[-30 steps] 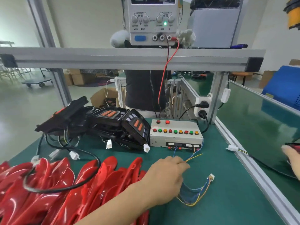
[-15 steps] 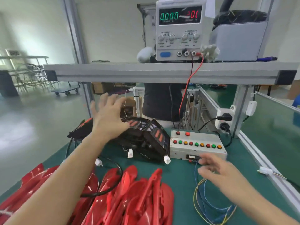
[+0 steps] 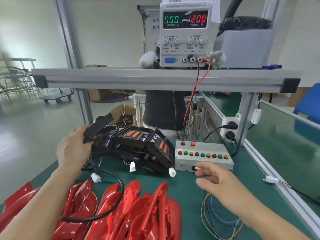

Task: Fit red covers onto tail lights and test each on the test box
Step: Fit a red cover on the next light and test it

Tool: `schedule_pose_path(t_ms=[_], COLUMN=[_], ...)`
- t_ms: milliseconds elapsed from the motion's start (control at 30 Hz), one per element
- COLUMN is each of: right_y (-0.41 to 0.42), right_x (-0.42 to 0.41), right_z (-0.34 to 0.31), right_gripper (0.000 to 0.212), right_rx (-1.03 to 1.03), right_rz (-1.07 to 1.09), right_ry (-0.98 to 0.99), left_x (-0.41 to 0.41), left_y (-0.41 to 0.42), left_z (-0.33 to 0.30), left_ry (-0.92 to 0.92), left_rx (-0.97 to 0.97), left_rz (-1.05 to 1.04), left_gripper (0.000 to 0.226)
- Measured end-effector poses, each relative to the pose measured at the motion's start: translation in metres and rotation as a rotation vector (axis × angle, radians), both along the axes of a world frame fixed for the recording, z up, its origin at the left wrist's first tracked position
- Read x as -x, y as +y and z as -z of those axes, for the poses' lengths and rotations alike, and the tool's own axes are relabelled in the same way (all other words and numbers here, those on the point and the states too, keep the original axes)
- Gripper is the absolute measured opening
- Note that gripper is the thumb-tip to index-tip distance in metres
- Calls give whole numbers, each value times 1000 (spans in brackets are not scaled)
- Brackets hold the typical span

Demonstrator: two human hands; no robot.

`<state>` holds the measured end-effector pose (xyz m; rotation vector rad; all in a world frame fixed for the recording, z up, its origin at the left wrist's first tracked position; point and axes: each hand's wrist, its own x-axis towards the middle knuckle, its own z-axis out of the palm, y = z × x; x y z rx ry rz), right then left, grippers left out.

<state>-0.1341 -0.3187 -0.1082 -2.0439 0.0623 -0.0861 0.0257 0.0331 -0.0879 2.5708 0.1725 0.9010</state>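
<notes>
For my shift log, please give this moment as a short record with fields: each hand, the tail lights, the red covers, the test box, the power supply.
left hand: grips a black tail light at the left end of the pile
right hand: open, fingers relaxed, in front of the test box, holds nothing
tail lights: black pile left of the test box, white connectors hanging loose
red covers: heaped at the near edge, none fitted yet
test box: grey, row of red, green and amber lamps
power supply: on the shelf, reads 0.00 A, 12.00 V

Glossy red plastic covers [image 3: 131,210] lie on a matt green mat [image 3: 188,189] beside black plastic tail lights [image 3: 138,144].
</notes>
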Motion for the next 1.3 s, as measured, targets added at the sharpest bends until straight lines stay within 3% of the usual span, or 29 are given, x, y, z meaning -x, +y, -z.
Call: schedule_pose_path(t_ms=[133, 267, 333, 467, 533, 600, 667, 767, 833, 900, 1067, 1133, 1200, 1300], right_y=[0, 15, 28, 56, 62, 61, 50, 20, -4, -26, -60, -72, -84, -97], right_x=[8, 11, 12, 12, 12, 17, 21, 24, 26, 29, 34, 36, 39, 43], right_z=[-10, -23, -25, -32, -34, -32, -27, -27, -31, -34, -34, -29, -22, -5], right_gripper=[35, 36, 45, 95, 84, 61, 49, 41, 37, 38, 40, 40, 39, 37], right_rx=[-14, -144, -268, -621, -803, -937, -998, -1077, -1121, -1168, -1114, -1072, -1034, -927], right_rz=[-9, -78, -156, -272, -313, -262, -156, -60, -19, 6, -1, 12, 64, 164], right_ry=[-24, -63, -73, -76, -129, -179, -223, -282, -302, -315, -307, -291, -257, -164], left_x=[19, 61, 86, 133, 150, 162, 164, 157, 146, 136, 117, 113, 105, 98], left_y=[-9, -43, -67, -122, -151, -173, -181, -169, -154, -139, -126, -124, -123, -128], left_z=[-16, -38, -41, -29, -17, -7, 2, 20, 31, 39, 38, 27, 16, 4], left_ry=[-258, -455, -496, -570, -577, -552, -458, -158, 121, 330, 338, 378, 230, -149], left_rx=[68, -12, -70, -211, -227, -194, -115, -133, -306, -391, -487, -448, -366, -315], left_rz=[53, 215, 303, 445, 553, 646, 733, 706, 559, 453, 442, 387, 384, 463], left_gripper=[52, 57, 61, 54, 46, 46, 65, 119, 132, 115, 26, 17, 10, 12])
